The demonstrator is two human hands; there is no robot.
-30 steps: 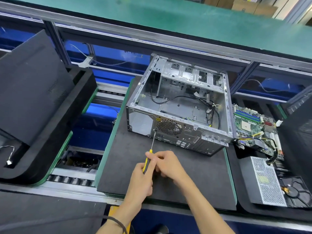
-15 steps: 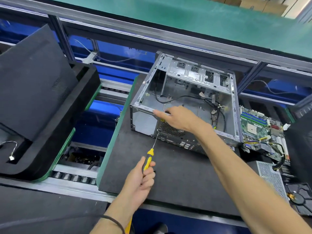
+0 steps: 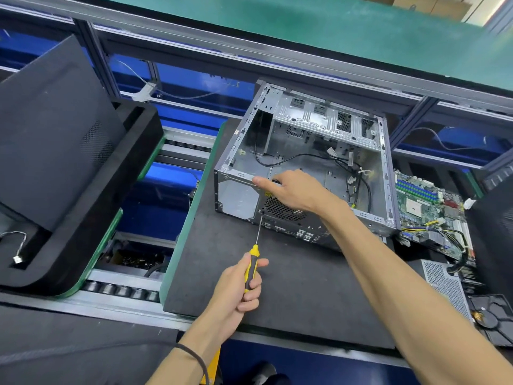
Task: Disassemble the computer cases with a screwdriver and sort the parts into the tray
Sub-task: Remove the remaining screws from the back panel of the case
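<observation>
The left hand (image 3: 241, 284) grips the screwdriver (image 3: 254, 255), its shaft running far-right to the computer case (image 3: 238, 200) rear panel, while the right hand (image 3: 291, 190) rests on the case's near top rim, forefinger extended.

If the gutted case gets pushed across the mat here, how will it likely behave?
The case is probably light for its size: the inside shows only cables. It sits low and broad on the mat, so it should slide, not tip. The right hand braces its rear rim while the left hand drives the screwdriver.
</observation>
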